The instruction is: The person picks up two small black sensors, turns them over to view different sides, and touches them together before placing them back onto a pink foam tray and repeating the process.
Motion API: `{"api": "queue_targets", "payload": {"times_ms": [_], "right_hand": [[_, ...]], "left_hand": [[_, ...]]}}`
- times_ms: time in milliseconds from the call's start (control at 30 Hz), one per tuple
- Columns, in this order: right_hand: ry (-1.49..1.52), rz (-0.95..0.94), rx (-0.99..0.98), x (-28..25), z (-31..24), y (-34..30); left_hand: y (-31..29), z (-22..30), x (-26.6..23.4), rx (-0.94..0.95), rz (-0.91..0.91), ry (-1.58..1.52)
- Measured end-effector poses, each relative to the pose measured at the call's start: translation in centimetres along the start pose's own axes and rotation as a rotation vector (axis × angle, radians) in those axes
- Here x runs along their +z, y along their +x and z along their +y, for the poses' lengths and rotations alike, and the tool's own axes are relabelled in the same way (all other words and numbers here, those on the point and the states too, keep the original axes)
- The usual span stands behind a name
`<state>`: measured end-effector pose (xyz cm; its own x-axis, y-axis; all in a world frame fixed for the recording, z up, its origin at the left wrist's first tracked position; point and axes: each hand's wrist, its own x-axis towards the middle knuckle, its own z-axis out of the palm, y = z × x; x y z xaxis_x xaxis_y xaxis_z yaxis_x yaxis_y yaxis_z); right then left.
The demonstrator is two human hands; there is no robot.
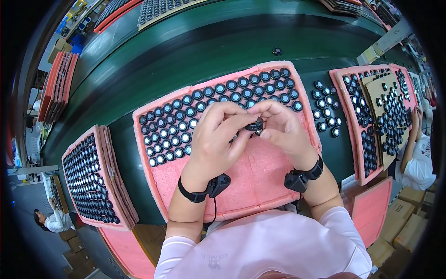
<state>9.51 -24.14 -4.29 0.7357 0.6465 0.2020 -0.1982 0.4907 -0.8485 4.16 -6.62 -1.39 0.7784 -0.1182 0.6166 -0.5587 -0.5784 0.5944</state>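
Observation:
Between the fingertips of both my hands is a small round black part (254,124), held above the pink foam tray. My left hand (218,139) pinches it from the left, thumb and fingers curled. From the right, my right hand (285,132) closes its thumb and fingers on the same part. Below my hands lies the pink foam tray (223,186), its far half filled with rows of round black parts (197,95) that have pale shiny centres. My hands hide some of these rows. Each wrist wears a black strap with a small device.
On the left stands a stack of pink trays (116,176) full of similar parts. Loose parts (325,103) lie on the green table (181,58) right of my tray, and a single one (277,51) lies beyond it. Further right are more trays (362,162) and a co-worker (420,158).

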Motion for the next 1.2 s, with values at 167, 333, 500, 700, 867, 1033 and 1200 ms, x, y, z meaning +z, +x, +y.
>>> {"api": "queue_targets", "payload": {"times_ms": [167,333,500,700,867,1033,1200], "right_hand": [[-0.312,0.087,-0.117,0.1,0.3,-0.2],[-0.518,0.135,-0.24,0.4,0.2,-0.3],[-0.678,0.079,-0.343,-0.4,0.6,0.0],[-0.782,0.025,-0.502,-0.2,0.8,0.2],[-0.677,0.148,-0.433,1.0,0.9,0.0],[-0.669,0.04,-0.381,-0.2,0.7,-0.1],[-0.618,0.04,-0.441,-0.3,0.8,-0.2]], "left_hand": [[0.3,0.3,0.0,-0.005,-0.008,0.034],[0.3,0.4,-0.6,-0.157,0.031,-0.201],[0.4,0.1,-0.8,-0.262,-0.048,-0.315],[0.0,-0.4,-0.8,-0.256,-0.117,-0.349],[0.0,-0.4,-0.5,-0.209,-0.044,-0.386],[0.0,-0.4,-0.1,-0.183,0.01,-0.43],[0.3,-0.3,-0.6,-0.148,-0.065,-0.288]]}}
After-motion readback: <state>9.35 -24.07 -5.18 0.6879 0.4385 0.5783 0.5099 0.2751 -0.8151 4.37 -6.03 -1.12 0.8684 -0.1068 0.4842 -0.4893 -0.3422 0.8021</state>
